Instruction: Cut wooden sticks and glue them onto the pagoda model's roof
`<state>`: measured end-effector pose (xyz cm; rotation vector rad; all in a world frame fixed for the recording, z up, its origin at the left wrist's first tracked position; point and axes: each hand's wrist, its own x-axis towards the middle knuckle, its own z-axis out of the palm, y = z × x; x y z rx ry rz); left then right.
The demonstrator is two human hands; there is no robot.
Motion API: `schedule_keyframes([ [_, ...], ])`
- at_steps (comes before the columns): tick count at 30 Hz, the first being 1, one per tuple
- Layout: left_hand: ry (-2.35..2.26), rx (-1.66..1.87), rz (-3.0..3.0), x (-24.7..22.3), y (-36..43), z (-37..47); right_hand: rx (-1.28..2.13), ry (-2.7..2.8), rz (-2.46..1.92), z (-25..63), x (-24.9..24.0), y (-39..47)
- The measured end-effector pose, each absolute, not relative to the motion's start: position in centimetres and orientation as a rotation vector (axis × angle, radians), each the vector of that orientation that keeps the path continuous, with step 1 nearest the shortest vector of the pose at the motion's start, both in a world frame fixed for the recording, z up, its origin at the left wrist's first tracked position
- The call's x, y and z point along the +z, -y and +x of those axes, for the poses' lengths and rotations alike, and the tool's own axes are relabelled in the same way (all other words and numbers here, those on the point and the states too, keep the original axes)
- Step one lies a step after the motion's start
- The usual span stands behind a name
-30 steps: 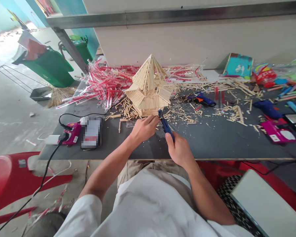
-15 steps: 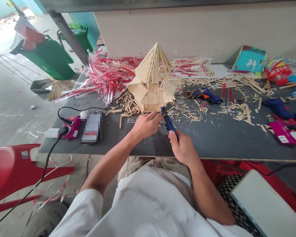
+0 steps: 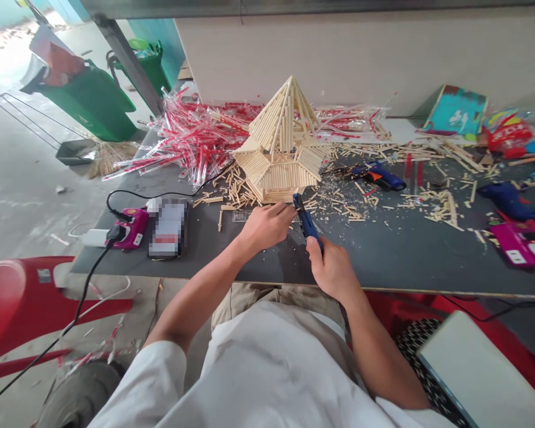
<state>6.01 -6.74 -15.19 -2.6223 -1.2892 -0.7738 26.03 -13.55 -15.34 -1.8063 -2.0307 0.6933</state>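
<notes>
A small pavilion of pale wooden sticks (image 3: 285,142) with a pointed roof stands upright on the dark table (image 3: 401,249). Just in front of its base, my left hand (image 3: 270,224) has its fingers pressed together; what they pinch is too small to make out. My right hand (image 3: 332,267) is wrapped round the handle of a dark blue cutting tool (image 3: 307,220). The tool's head is up beside my left fingertips. Short stick pieces (image 3: 236,189) lie scattered around the pavilion.
Red and clear plastic wrappers (image 3: 191,137) are heaped behind at the left. A phone (image 3: 168,229) and a purple power strip (image 3: 131,227) lie at the left. Blue glue guns (image 3: 381,175) (image 3: 506,199) and another purple strip (image 3: 519,244) sit to the right.
The view has shifted slightly, so the table's objects appear a little further right. Both hands keep nearly the same pose, and the tool is still in my right hand.
</notes>
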Motion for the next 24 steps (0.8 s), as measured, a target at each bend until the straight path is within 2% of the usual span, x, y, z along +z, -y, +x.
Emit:
schedule_keyframes([
  [10,1.259,-0.913,-2.658,-15.0,6.6,5.3,0.457,2.348,-2.168,27.8,-13.3,13.8],
  [13,1.292,-1.011,-2.653,-14.9,6.4,5.1,0.271,2.333,-2.199,29.1,-13.3,13.5],
  [19,1.285,-1.102,-2.731,-15.3,6.2,5.0,-0.282,2.423,-2.048,31.6,-15.0,12.5],
  [24,1.338,-1.148,-2.769,-15.3,6.3,5.2,-0.390,2.498,-1.896,32.3,-16.2,12.8],
])
